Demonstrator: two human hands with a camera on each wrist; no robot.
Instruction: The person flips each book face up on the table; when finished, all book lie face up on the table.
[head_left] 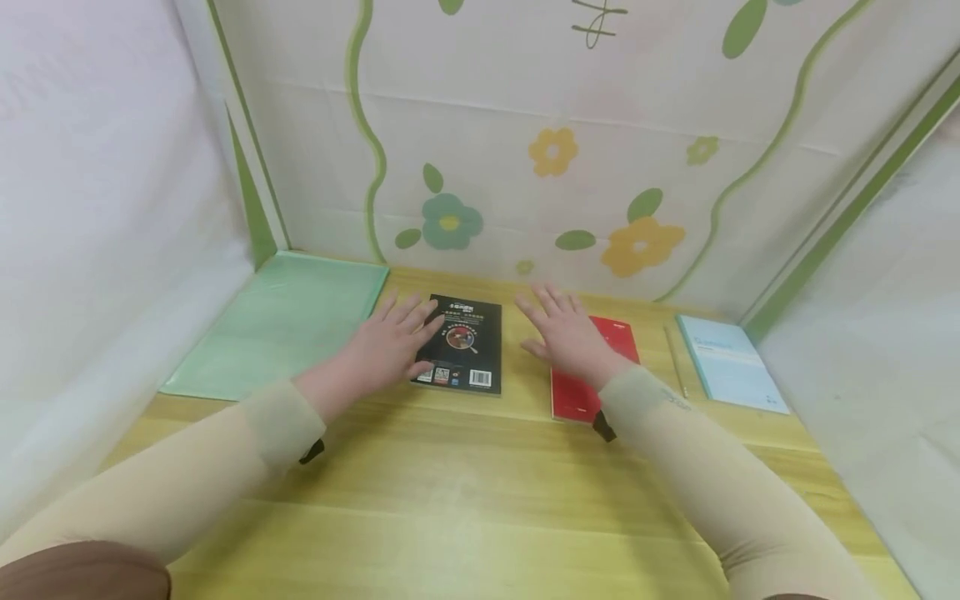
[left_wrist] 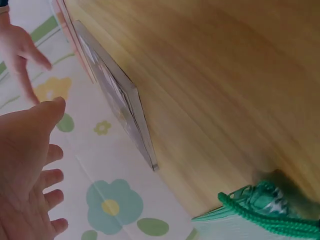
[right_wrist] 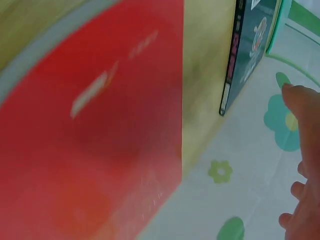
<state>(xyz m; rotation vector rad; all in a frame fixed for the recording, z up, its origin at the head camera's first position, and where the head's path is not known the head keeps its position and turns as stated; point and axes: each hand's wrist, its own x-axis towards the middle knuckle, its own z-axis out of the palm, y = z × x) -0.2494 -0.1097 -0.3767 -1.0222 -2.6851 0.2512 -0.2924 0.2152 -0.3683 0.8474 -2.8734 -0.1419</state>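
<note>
My left hand (head_left: 382, 346) is held over the table with its fingers spread, overlapping the left edge of a black book (head_left: 480, 342) in the head view. The book lies flat with its barcode corner toward me. My right hand (head_left: 570, 333) hovers with straight fingers over a red book (head_left: 576, 390), hiding much of it. Neither hand holds anything. In the left wrist view the left hand (left_wrist: 25, 175) is raised off the table, beside the black book's edge (left_wrist: 135, 115). The right wrist view has the red cover (right_wrist: 100, 150) close up, the right hand (right_wrist: 307, 160) at the right.
A green mesh pouch (head_left: 277, 325) lies at the left, its green cord (left_wrist: 270, 220) visible in the left wrist view. At the right are a pencil (head_left: 677, 362) and a light blue notebook (head_left: 731, 362). Floral fabric walls (head_left: 495, 100) enclose the wooden table (head_left: 450, 500).
</note>
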